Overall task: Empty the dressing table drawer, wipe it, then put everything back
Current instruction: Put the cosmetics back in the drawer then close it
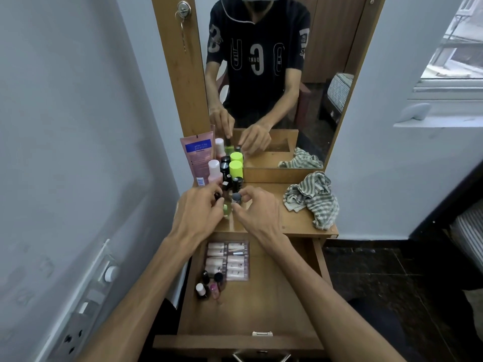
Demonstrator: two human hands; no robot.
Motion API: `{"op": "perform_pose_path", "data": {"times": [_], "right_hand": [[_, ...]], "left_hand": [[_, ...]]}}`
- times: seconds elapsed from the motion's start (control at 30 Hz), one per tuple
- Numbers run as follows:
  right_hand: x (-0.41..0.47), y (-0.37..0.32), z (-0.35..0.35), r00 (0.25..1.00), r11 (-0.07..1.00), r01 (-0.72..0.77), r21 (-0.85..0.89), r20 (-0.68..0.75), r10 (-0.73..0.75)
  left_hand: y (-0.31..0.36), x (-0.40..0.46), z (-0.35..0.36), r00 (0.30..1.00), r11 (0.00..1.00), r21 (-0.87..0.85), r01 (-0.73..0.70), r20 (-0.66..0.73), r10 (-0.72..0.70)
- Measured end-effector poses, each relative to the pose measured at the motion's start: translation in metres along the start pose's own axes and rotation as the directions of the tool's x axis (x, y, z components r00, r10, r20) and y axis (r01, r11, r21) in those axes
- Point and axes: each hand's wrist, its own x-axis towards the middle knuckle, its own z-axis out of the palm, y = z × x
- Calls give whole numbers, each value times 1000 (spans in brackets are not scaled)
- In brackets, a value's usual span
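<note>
1. Two hands work over the front of the table (295, 220), just above the open drawer (261, 304).
2. The left hand (200, 212) has its fingers curled round a small dark-capped bottle (217, 196) at the left of the cluster of cosmetics.
3. The right hand (257, 209) pinches a small grey-capped bottle (236, 198) between thumb and fingertips; the bottle stands upright on the table.
4. A small green bottle (225, 208) shows between the two hands, partly hidden.
5. Behind the hands more cosmetics stand close together: a pink tube (194, 160) leaning at the left against the mirror frame, a pink bottle (214, 171) beside it, a few black-capped bottles (224, 167), and a bottle with a bright green cap (236, 169) close to the mirror (274, 74).
6. The drawer is pulled out and partly filled. A clear pack of pale tubes (228, 259) lies at its back left.
7. Just in front of that pack stand a few small bottles: a white-capped one (200, 289), a pink one (214, 288) and a black-capped one (218, 277).
8. The rest of the drawer floor is bare wood, with a metal catch (262, 333) on its front edge.
9. A striped cloth (312, 198) lies crumpled on the right side of the table, well apart from both hands.
10. The mirror reflects the person's dark shirt, both hands and the cloth.
</note>
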Motion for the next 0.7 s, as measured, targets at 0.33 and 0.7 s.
{"op": "perform_pose_path", "data": {"times": [0.33, 0.7], "right_hand": [[-80, 5, -52, 969, 968, -115, 222, 240, 60], [-139, -11, -3, 778, 998, 4, -67, 627, 39]], "left_hand": [[-6, -78, -45, 959, 948, -316, 23, 276, 69], [-45, -138, -19, 851, 982, 52, -182, 508, 131]]}}
